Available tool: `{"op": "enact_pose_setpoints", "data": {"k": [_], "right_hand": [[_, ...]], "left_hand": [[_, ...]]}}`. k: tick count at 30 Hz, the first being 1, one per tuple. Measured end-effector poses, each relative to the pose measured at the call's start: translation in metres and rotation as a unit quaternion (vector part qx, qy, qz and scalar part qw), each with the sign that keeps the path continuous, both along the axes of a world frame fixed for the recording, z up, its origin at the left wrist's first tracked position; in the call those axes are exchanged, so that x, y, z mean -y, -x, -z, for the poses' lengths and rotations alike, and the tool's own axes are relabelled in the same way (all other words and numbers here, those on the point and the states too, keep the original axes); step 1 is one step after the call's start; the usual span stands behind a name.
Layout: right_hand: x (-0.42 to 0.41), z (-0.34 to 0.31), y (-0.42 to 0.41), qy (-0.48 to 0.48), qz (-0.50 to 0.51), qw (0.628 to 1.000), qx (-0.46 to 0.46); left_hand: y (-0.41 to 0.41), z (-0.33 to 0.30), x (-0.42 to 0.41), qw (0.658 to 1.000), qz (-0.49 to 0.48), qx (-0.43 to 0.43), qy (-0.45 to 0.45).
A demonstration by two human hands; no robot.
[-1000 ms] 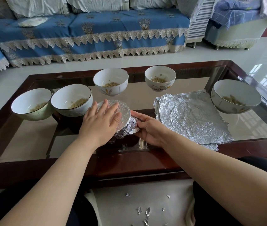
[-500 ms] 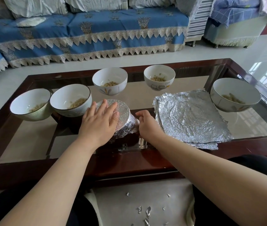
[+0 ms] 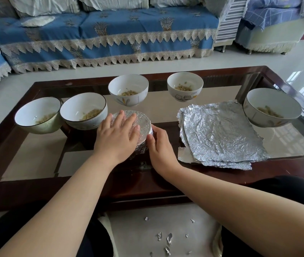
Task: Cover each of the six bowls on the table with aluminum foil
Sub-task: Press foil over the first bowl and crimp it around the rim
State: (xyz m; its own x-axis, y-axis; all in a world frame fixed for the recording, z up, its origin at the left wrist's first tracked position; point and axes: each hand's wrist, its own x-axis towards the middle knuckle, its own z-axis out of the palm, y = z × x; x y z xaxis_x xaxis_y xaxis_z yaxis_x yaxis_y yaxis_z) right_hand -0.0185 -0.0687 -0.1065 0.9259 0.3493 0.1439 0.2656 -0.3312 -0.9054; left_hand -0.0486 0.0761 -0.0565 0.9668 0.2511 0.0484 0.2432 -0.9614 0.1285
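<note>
A foil-covered bowl (image 3: 143,125) stands near the front middle of the glass table (image 3: 36,156). My left hand (image 3: 116,138) lies flat on its foil top, fingers spread. My right hand (image 3: 159,145) curls against the bowl's right side and presses the foil to the wall. Several uncovered white bowls with some food stand around: two at the left (image 3: 37,115) (image 3: 83,110), two at the back (image 3: 128,89) (image 3: 185,86), one at the right (image 3: 271,106). A stack of crinkled foil sheets (image 3: 219,134) lies to the right of my hands.
The table has a dark wooden frame (image 3: 147,186) around the glass. Small foil scraps (image 3: 167,240) lie on the floor between my knees. A blue covered sofa (image 3: 106,34) stands beyond the table.
My right hand has moved from under the loose foil edge up against the bowl's right side, and the foil flap there is now pressed flat. My left hand stays on top.
</note>
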Motion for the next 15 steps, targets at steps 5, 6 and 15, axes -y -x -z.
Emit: {"op": "enact_pose_setpoints", "data": {"k": [5, 6, 15], "right_hand": [[-0.007, 0.000, 0.000, -0.027, 0.047, 0.998, -0.038], [-0.009, 0.000, 0.000, -0.027, 0.056, 0.997, -0.049], [-0.019, -0.005, 0.001, -0.019, 0.120, 0.988, -0.091]], "left_hand": [[-0.001, 0.000, 0.002, 1.000, -0.004, 0.006, 0.000], [-0.001, 0.000, 0.002, 1.000, -0.004, 0.006, 0.000], [-0.003, 0.000, 0.005, 1.000, -0.016, -0.004, 0.001]]}}
